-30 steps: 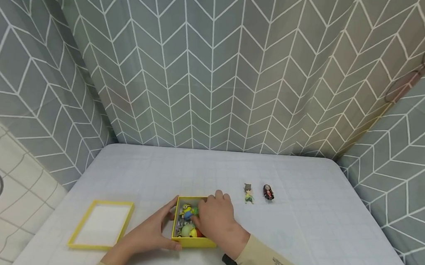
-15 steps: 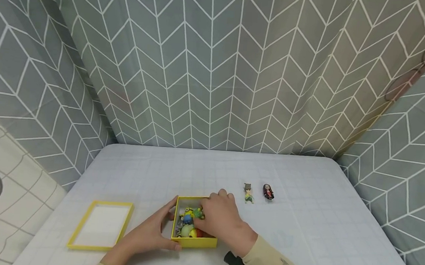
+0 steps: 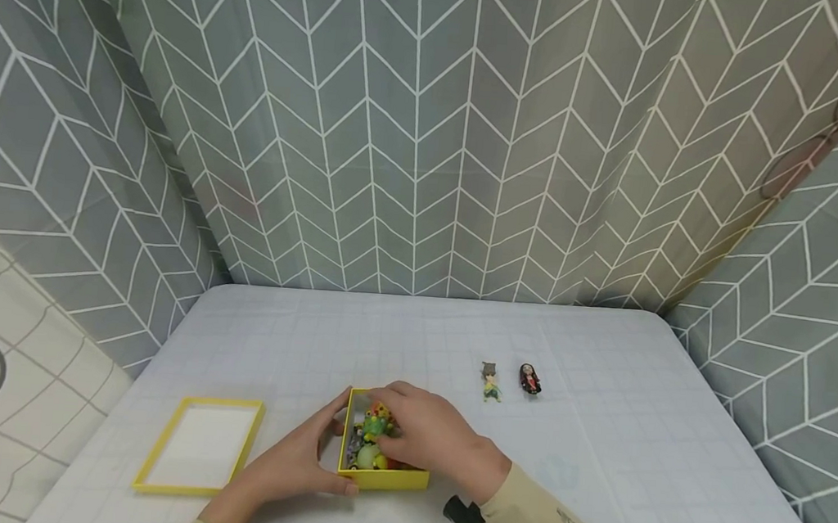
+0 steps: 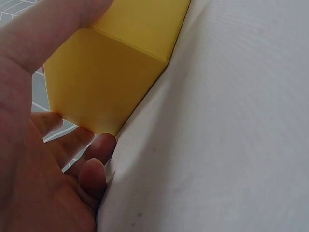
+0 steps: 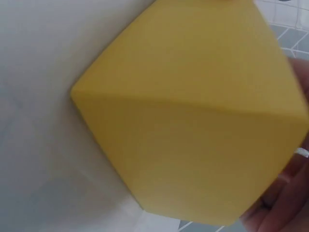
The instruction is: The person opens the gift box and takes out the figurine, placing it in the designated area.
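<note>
Head view gives us the full layout: small open yellow cardboard box (image 3: 381, 478) full of little toy figures sits on the white bench (image 3: 594, 472) near the front edge, its long axis running front to back, open side up. Our left hand (image 3: 292, 469) grips the box's left wall, thumb (image 3: 336, 407) up along the far left corner, fingers (image 4: 94, 166) curled at the near corner. Our right hand (image 3: 434, 439) reaches over the right wall into the box, fingers narrow, pinching a small green and orange toy figure (image 3: 375, 422); the figure sits at the fingertips, over the far half of the box. Its own facing we cannot tell.

Wrist views add only close-ups of plain yellow box walls and a corner edge against the bench; contents hidden there.

Also on the bench: flat yellow-rimmed box lid (image 3: 201, 444) left of the box, small green-bodied figurine (image 3: 490, 381) and dark red figurine (image 3: 529, 379) side by side, well apart to the right rear
</note>
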A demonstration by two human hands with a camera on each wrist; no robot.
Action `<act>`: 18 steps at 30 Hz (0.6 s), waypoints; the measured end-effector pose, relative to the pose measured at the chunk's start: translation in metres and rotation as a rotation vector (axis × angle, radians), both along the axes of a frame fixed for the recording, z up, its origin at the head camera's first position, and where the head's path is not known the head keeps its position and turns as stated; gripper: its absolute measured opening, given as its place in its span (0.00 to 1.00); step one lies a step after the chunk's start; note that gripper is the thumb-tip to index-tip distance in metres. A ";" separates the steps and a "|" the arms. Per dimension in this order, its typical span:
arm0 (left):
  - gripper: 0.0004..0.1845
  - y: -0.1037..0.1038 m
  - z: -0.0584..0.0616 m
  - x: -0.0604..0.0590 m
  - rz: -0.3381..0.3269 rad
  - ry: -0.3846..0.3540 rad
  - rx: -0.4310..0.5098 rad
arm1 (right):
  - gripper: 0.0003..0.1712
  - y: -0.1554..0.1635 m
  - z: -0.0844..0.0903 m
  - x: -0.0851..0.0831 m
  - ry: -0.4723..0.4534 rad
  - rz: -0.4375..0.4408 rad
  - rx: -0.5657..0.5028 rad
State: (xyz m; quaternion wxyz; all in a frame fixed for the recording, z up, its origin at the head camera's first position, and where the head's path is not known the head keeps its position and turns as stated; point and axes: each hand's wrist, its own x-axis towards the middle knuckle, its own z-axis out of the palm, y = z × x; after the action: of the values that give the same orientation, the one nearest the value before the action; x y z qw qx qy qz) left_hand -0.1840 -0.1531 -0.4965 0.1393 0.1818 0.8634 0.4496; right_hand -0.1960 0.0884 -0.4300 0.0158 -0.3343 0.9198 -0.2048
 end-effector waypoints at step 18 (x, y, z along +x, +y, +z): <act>0.71 0.000 0.000 0.000 -0.014 0.023 -0.004 | 0.30 -0.007 -0.006 -0.005 -0.109 0.011 -0.067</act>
State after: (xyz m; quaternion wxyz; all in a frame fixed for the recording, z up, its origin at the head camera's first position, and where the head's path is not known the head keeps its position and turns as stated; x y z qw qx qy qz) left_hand -0.1839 -0.1527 -0.4968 0.1327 0.1927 0.8645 0.4449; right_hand -0.2013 0.0817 -0.4361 0.0559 -0.3282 0.9083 -0.2531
